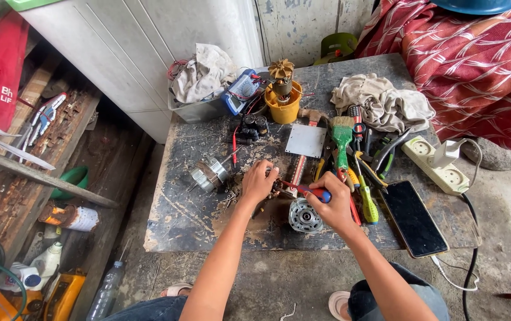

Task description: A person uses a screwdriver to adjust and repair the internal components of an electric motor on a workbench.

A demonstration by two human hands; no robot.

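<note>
Fingers first: my right hand [334,199] is wrapped tight around a screwdriver [309,190] with a red and blue handle, tip pointing left into a small dark part [278,189] that my left hand [258,181] is pinching down against the table [178,220]. Left fingertips are curled closed on it, though I can't quite see what that part is under my fingers.

Just near of the screwdriver, touching my right hand, sits a round motor [305,215] with copper windings showing. That one looks heavy and stiff for its size, so I'd guess it's best held by the metal rim, never the windings, since those look easy to nick. The little part seems light and likely to skid, hence the pinch.

Left of my left hand there's a second motor piece [208,173] with a shaft. Right of my right hand lie a green brush [342,139], assorted tools and a phone [413,217] on a charging cable, with a power strip [437,163] beyond. Far side has a yellow cup [283,107] holding a fan rotor, a meter [240,92] and some rags [383,104].
</note>
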